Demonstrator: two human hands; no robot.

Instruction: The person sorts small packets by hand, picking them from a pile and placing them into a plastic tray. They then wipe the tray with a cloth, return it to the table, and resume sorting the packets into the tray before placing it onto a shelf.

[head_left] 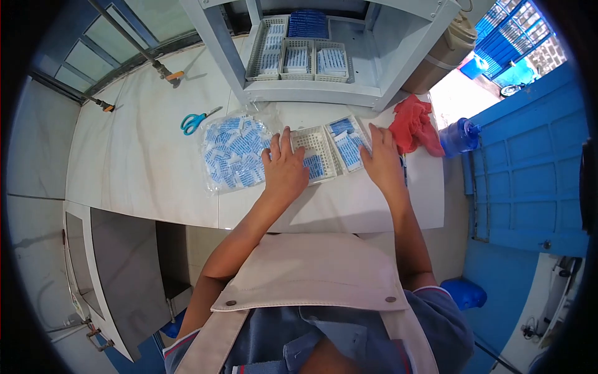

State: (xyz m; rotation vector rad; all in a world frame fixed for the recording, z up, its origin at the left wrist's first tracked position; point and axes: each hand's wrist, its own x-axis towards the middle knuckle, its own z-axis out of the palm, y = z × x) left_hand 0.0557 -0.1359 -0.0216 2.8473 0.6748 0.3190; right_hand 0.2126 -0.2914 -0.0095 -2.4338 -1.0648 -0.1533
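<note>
My left hand [286,169] has its fingers spread over the left side of a small white plastic basket [319,144], next to a clear plastic bag [235,151] full of small white packets with blue print. That basket holds a few packets at its near end. Tilted beside it is a second basket [334,149] with more blue-and-white packets [350,148] in it. My right hand [382,163] is at this basket's right edge, fingers stretched out and thumb toward the rim. Whether the fingertips press on the basket is hard to see.
Teal-handled scissors [194,122] lie left of the bag. A red cloth [413,124] and a blue water bottle [460,136] are at the right. Behind, a grey metal shelf [311,95] holds several baskets of packets [298,60]. A dark, thin object lies partly hidden by my right wrist.
</note>
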